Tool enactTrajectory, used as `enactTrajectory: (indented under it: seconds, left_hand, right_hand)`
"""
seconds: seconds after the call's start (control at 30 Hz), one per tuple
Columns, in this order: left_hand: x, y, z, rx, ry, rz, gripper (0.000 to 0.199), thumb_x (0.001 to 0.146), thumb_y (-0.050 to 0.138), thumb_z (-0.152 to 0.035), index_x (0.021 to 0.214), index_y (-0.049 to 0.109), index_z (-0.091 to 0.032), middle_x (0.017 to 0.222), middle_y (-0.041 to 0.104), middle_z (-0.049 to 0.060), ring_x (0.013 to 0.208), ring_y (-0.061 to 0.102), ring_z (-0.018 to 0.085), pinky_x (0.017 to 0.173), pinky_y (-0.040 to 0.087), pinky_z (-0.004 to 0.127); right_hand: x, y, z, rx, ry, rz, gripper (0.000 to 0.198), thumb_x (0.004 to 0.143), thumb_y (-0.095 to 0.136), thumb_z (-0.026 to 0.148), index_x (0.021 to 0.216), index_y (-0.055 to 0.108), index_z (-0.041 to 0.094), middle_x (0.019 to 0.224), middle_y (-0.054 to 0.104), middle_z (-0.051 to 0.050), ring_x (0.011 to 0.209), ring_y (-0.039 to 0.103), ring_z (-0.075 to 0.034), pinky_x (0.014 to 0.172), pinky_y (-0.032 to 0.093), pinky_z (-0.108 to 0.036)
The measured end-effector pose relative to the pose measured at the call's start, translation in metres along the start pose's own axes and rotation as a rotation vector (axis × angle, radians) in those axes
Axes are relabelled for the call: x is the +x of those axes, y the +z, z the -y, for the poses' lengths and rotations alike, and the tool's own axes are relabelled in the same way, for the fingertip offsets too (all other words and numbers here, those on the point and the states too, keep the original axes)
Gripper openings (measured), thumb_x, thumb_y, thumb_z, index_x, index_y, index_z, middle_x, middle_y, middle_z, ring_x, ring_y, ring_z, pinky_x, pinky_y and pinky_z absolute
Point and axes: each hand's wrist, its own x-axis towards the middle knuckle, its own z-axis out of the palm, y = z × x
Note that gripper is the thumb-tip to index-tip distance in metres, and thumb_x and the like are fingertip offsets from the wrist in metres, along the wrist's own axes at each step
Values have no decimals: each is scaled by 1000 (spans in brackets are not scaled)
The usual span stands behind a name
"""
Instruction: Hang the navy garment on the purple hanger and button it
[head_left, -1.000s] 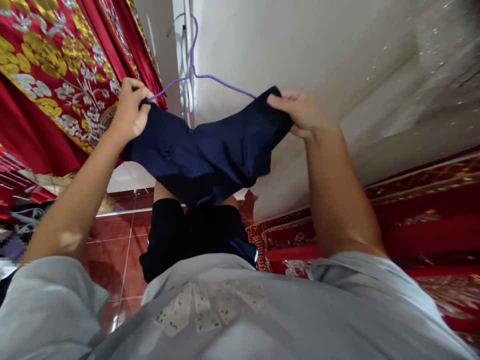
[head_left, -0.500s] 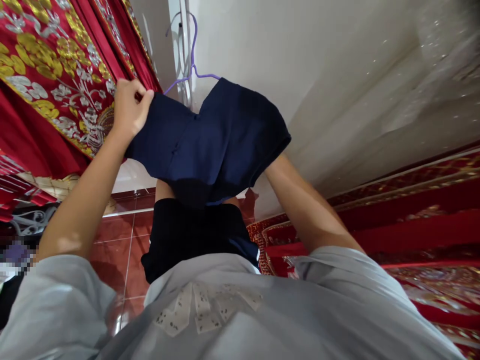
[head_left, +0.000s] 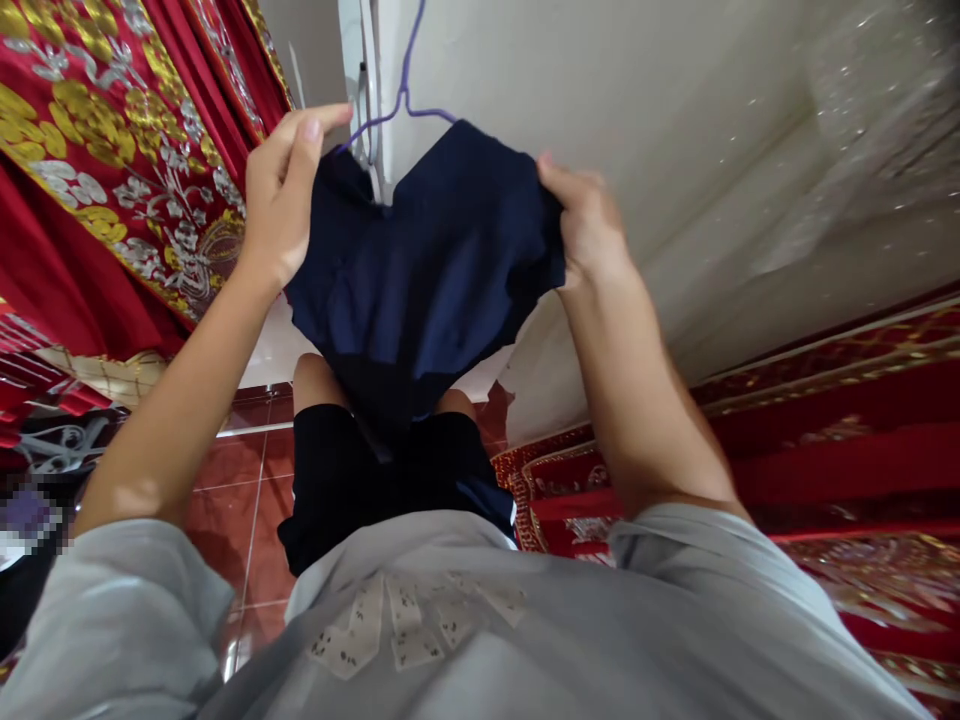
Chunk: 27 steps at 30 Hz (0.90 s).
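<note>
A dark navy V-necked top (head_left: 450, 260) hangs in front of me on a thin purple hanger (head_left: 406, 95). The hanger's neck rises through the neckline, and its upper end runs out of view. At the top's left shoulder is my left hand (head_left: 281, 190), its thumb raised and a finger reaching toward the hanger's arm; some of its fingers are hidden. My right hand (head_left: 592, 225) grips the right shoulder edge, thumb in front and other fingers partly out of sight. Between both hands the cloth is spread, its lower part drooping to a point above my legs.
Red cloth with gold and silver decoration (head_left: 150, 150) hangs at the left. A pale wall or sheet (head_left: 637, 90) rises ahead, with clear plastic (head_left: 862, 130) at the right. More red embroidered fabric (head_left: 847, 450) lies at lower right. Red tiles (head_left: 240, 500) cover the floor.
My right hand has come into view from behind or inside the top and now grips its right edge. My left hand has shifted up and right. The top and hanger have moved slightly upward.
</note>
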Motion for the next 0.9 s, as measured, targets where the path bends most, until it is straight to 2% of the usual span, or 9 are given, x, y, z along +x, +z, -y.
enactTrajectory:
  seconds: [0.13,0.23,0.33,0.4,0.5,0.6,0.67,0.8,0.9]
  left_hand:
    - [-10,7,-46,-336,-438,-2,33,112,43,-30,117,69,-10,111,73,11,105,72,23,110,51,46]
    - [-18,6,-67,-603,-781,37,39,114,37,-34,115,61,-3,105,69,14,108,70,23,118,41,52]
    - [-35,-13,-67,-632,-891,42,24,110,47,-22,104,63,-7,83,62,6,94,70,19,119,37,56]
    - [-50,-37,-56,-529,-925,113,17,105,56,-18,99,69,-7,69,57,1,71,65,14,114,39,64]
    - [-71,-79,-35,-284,-994,313,9,92,76,-15,92,73,-6,61,61,-2,51,50,5,100,41,77]
    - [-80,-106,-28,58,-951,438,16,84,82,-18,88,75,-5,55,60,-7,49,49,3,90,39,84]
    - [-79,-109,-32,140,-823,447,25,82,84,-27,85,75,-4,54,57,-8,50,51,3,90,42,80]
    - [-66,-94,-38,278,-444,335,53,86,75,-51,77,68,0,60,54,-8,64,62,4,93,52,65]
    - [-51,-85,-22,356,-251,219,71,89,64,-64,103,66,6,75,61,-4,69,63,3,89,52,65]
  right_hand:
    - [-46,22,42,343,-71,157,47,100,52,62,86,64,20,87,69,-5,95,70,-22,85,59,-39]
    - [-90,46,76,232,-328,575,42,98,59,60,102,64,19,97,69,-3,95,66,-19,88,57,-38]
    - [-107,62,84,110,-490,966,39,100,60,52,118,63,17,118,68,-10,105,65,-21,98,53,-40]
    - [-96,64,70,77,-451,984,41,102,57,49,128,61,18,128,65,-13,114,64,-23,105,50,-42]
    - [-65,61,28,53,-239,780,49,98,60,51,135,57,19,136,60,-14,117,62,-24,105,51,-44]
    - [-44,68,-10,34,-110,617,64,91,68,54,143,51,23,149,50,-15,123,59,-26,106,51,-46]
    - [-41,80,-24,51,-98,629,60,88,70,59,134,58,22,142,56,-13,122,59,-26,108,49,-47]
    - [-45,94,-28,240,79,753,52,83,69,71,88,68,19,93,70,-5,91,65,-20,94,56,-39]
    - [-32,84,-24,515,236,531,50,75,81,66,91,67,20,88,71,-2,86,68,-17,85,59,-34]
